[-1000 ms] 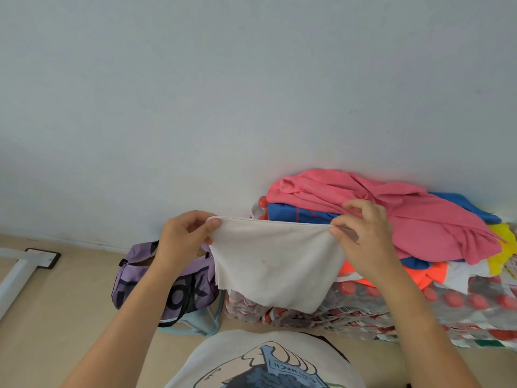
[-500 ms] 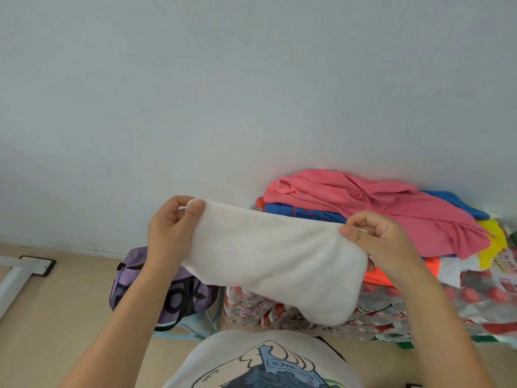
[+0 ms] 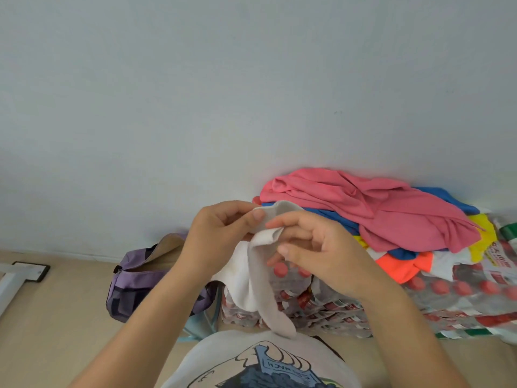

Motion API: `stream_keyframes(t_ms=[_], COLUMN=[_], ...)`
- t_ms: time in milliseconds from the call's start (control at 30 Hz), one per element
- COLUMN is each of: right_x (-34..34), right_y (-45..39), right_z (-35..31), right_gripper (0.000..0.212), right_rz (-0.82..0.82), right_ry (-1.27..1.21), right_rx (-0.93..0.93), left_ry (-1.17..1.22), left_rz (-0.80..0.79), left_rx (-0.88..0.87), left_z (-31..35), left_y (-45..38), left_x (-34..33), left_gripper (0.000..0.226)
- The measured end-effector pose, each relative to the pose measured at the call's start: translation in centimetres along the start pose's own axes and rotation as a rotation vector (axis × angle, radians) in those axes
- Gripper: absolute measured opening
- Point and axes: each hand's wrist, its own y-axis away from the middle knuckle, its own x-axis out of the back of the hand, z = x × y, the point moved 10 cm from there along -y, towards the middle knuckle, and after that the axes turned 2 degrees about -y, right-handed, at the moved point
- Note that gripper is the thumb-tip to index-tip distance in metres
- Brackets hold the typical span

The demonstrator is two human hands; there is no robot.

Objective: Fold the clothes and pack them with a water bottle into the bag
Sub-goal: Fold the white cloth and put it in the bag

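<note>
Plain pale wall (image 3: 195,93) behind, beige floor (image 3: 56,317) below, camera tilted high.

Change vs a second earlier: the white cloth (image 3: 251,278) was stretched flat between two hands held well apart. Now both hands had come together at chest height and the two top corners met, so the cloth hung doubled, a narrow strip drooping toward the wearer's printed shirt (image 3: 265,365). Read: first half-fold done in the air.

Left hand (image 3: 221,236) pinched the joined top edge between thumb and fingers. Right hand (image 3: 316,256) had its fingers curled loosely at the same edge, index touching the fold; looked like a light pinch on the cloth, thumb free.

Task items:
- purple bag (image 3: 140,278) on the floor to the left, zip open, mouth facing up, nothing visible inside from this angle
- unfolded pile to the right: pink garment (image 3: 377,208) on top, blue (image 3: 335,219), orange (image 3: 402,267) and yellow pieces under it
- shrink-wrapped pack of red-capped water bottles (image 3: 461,298) under the pile

Judgement: early in the task. One cloth part folded, rest of the pile untouched, no bottle out of the wrap yet. Next likely another fold, then into the bag.
</note>
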Motion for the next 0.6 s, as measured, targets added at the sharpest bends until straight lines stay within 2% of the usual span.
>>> stream_keyframes(t_ms=[100, 200, 367, 433, 600], right_x=[1.3, 1.6, 1.5, 1.6, 2.0], right_y=[-0.3, -0.3, 0.0, 0.0, 0.2], right_z=[-2.3, -4.7, -7.1, -7.5, -8.9], right_gripper=[0.011, 0.001, 0.016, 0.018, 0.028], right_rz=[0.211, 0.341, 0.447, 0.456, 0.492], right_ry=[0.205, 0.418, 0.713, 0.75, 0.75], right_rx=[0.089, 0.216, 0.331, 0.339, 0.43], left_ry=[0.032, 0.05, 0.068, 0.062, 0.041], left_rz=[-0.085, -0.094, -0.107, -0.111, -0.243], left_rx=[-0.006, -0.027, -0.037, -0.047, -0.174], left_z=[1.3, 2.6, 3.5, 3.6, 5.6], left_y=[0.6, 0.9, 1.2, 1.1, 1.4], left_x=[-0.9, -1.0, -0.9, -0.8, -2.0], left_gripper=[0.023, 0.023, 0.025, 0.026, 0.02])
